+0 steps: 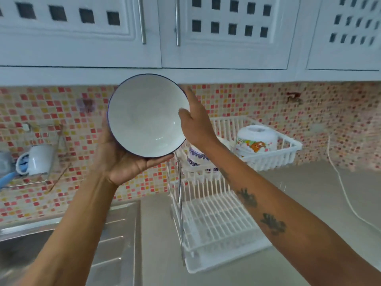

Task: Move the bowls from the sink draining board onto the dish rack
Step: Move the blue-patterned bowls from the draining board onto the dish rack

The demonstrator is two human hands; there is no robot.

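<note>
A white bowl with a dark blue rim [147, 115] is held up in front of the wall tiles, its inside facing me. My left hand [123, 159] cups it from below and behind. My right hand [195, 122] grips its right edge, thumb inside the rim. Below and to the right stands the white two-tier dish rack [218, 221]. Its upper tier holds an upturned bowl with blue patterns [195, 156], partly hidden by my right forearm, and an upturned bowl with coloured pictures [255, 141]. The steel draining board [117, 234] lies at the lower left with no bowl visible on it.
White wall cupboards [185, 38] hang close above the bowl. A wall shelf at the left carries a white mug [38, 158]. A white cable [346, 195] runs across the beige worktop on the right. The sink basin [18, 250] is at the lower left.
</note>
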